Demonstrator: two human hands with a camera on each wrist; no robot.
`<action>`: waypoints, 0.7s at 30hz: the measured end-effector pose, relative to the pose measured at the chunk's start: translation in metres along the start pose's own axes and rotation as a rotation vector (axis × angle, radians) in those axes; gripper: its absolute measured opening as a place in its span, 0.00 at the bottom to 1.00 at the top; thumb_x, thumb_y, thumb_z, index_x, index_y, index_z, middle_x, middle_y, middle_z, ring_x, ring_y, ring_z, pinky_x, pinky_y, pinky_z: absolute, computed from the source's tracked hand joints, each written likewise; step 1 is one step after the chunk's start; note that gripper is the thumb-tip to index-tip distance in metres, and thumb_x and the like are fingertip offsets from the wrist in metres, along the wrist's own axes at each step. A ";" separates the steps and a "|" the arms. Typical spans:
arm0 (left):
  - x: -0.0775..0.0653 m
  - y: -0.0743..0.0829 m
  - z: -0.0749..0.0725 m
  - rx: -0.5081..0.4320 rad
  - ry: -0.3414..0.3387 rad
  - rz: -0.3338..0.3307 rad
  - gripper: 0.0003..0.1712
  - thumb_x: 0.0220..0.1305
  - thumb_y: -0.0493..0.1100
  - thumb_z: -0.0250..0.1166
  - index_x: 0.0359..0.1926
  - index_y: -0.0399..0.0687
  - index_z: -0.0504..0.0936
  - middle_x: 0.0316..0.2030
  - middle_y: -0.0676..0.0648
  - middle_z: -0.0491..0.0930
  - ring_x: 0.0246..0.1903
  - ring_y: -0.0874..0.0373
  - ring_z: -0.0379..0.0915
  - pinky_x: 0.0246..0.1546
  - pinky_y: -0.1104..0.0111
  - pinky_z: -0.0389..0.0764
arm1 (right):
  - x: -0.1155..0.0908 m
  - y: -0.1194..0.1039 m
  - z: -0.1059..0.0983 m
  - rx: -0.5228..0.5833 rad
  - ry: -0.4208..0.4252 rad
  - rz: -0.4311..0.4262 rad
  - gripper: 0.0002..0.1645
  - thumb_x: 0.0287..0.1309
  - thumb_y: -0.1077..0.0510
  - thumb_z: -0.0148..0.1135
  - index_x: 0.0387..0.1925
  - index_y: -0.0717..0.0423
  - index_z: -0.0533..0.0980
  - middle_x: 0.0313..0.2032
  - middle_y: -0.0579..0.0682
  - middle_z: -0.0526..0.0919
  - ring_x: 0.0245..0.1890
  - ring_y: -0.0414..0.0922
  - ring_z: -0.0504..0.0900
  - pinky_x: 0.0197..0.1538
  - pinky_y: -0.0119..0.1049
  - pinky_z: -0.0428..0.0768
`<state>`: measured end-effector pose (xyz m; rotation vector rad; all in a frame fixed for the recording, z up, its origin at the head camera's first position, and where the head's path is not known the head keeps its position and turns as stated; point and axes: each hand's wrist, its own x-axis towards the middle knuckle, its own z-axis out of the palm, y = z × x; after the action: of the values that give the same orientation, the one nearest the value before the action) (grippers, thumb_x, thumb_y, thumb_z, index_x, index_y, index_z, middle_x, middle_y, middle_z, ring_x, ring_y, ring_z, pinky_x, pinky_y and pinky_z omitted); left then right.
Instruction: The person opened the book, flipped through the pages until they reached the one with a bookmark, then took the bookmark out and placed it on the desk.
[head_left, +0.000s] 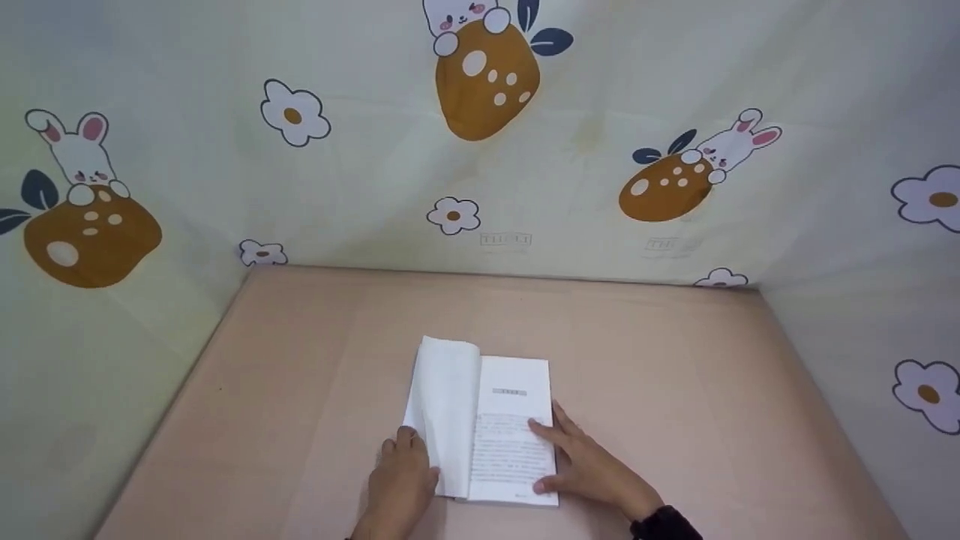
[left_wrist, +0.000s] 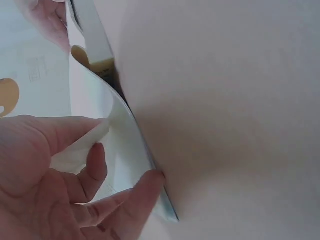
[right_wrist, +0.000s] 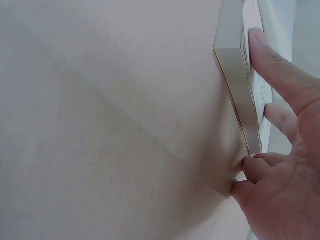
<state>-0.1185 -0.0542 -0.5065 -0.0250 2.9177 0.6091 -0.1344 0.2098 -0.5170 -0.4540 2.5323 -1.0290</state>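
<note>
An open book (head_left: 513,450) lies on the table, its right page printed with a short heading above lines of text. The left-hand leaves (head_left: 450,412) are white and bow upward. At their lower outer edge is my left hand (head_left: 397,480); in the left wrist view its thumb and a finger pinch a white page (left_wrist: 80,150), while another fingertip touches the cover's edge. My right hand (head_left: 596,465) holds the book's right side. Seen from the right wrist, the thumb rests on the page and lower fingers curl against the edge of the thick page block (right_wrist: 235,75).
A pinkish-beige table surface (head_left: 660,375) surrounds the book. Pale curtains (head_left: 360,180) printed with rabbits, brown fruit and flowers stand along the back, left and right sides. A dark sleeve cuff (head_left: 666,523) shows at the right wrist.
</note>
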 end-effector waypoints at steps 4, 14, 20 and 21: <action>0.001 -0.005 0.000 -0.025 0.012 -0.019 0.37 0.47 0.36 0.69 0.55 0.17 0.66 0.50 0.29 0.68 0.32 0.49 0.69 0.16 0.64 0.72 | 0.000 0.000 0.000 0.011 -0.001 0.008 0.56 0.36 0.39 0.71 0.68 0.50 0.60 0.72 0.65 0.37 0.68 0.69 0.45 0.65 0.64 0.54; 0.001 -0.002 0.005 0.072 0.095 0.074 0.53 0.40 0.30 0.70 0.69 0.43 0.56 0.66 0.35 0.56 0.45 0.43 0.67 0.37 0.59 0.72 | -0.001 0.002 0.000 0.013 -0.013 -0.022 0.55 0.39 0.40 0.70 0.68 0.53 0.59 0.71 0.67 0.36 0.68 0.70 0.44 0.64 0.66 0.53; 0.000 -0.001 0.008 0.086 0.043 0.260 0.44 0.46 0.23 0.63 0.66 0.46 0.62 0.68 0.41 0.58 0.65 0.31 0.50 0.56 0.40 0.63 | 0.000 0.001 0.001 0.014 -0.006 -0.008 0.55 0.39 0.40 0.71 0.68 0.52 0.59 0.71 0.66 0.37 0.68 0.69 0.44 0.64 0.66 0.53; 0.000 0.000 0.009 0.077 0.035 0.282 0.44 0.46 0.22 0.61 0.66 0.43 0.61 0.68 0.41 0.58 0.65 0.33 0.51 0.57 0.42 0.64 | 0.000 0.000 0.000 0.015 -0.004 -0.005 0.55 0.39 0.40 0.71 0.68 0.52 0.59 0.71 0.66 0.37 0.68 0.69 0.44 0.64 0.66 0.53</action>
<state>-0.1167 -0.0509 -0.5145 0.3951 2.9992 0.5391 -0.1342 0.2098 -0.5176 -0.4582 2.5192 -1.0472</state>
